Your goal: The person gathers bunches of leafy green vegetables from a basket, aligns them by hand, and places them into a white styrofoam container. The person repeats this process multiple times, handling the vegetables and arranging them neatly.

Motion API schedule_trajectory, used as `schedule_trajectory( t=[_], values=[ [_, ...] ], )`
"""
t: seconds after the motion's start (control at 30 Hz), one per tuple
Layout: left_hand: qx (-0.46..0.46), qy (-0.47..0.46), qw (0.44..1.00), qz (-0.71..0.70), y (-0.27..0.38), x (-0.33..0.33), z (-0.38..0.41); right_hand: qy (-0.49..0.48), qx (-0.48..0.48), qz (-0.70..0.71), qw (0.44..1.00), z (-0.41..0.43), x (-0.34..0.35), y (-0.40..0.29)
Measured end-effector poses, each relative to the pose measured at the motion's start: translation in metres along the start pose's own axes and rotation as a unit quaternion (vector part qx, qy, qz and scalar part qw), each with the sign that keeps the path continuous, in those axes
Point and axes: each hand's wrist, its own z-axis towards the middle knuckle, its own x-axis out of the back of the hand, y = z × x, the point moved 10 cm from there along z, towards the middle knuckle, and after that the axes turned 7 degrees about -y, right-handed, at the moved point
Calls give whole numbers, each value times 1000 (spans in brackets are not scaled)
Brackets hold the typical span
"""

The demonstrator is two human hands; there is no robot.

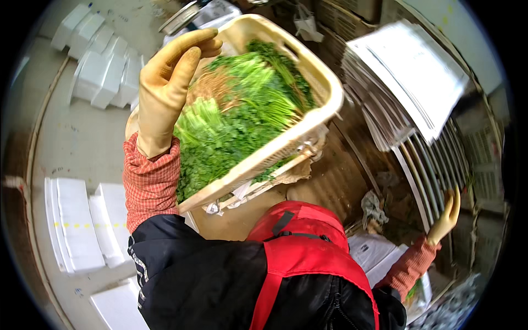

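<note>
A cream plastic crate (pixel 330 99) stands before me, filled with bunches of leafy green herbs (pixel 243 128), some with brown roots. My left hand (pixel 169 78), in a yellowish rubber glove, is raised over the crate's left side; its fingers are bent, the thumb stands apart, and nothing shows between them. Far to the right, my right hand (pixel 446 214), gloved alike, is beside a rack of metal bars (pixel 429 173) with its fingers apart and nothing visible in it. Whether it touches the bars cannot be told.
A stack of white sheets (pixel 412 70) lies on the rack's far end. White foam boxes (pixel 95 74) and white foam pieces (pixel 76 227) are at the left. A crumpled plastic bag (pixel 373 208) and a white box (pixel 371 251) lie at the right, near my body.
</note>
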Motion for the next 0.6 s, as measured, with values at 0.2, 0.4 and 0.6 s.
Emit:
schedule_trajectory(
  t=[0.2, 0.4, 0.6],
  values=[
    [214, 87, 972, 44, -141, 135, -101, -411, 127, 16, 903, 18, -353, -180],
    [473, 31, 864, 169, -278, 180, -241, -700, 195, -85, 682, -108, -592, -246],
    [521, -96, 818, 223, -296, 126, -250, -769, 37, -94, 631, -159, -715, -205]
  ],
)
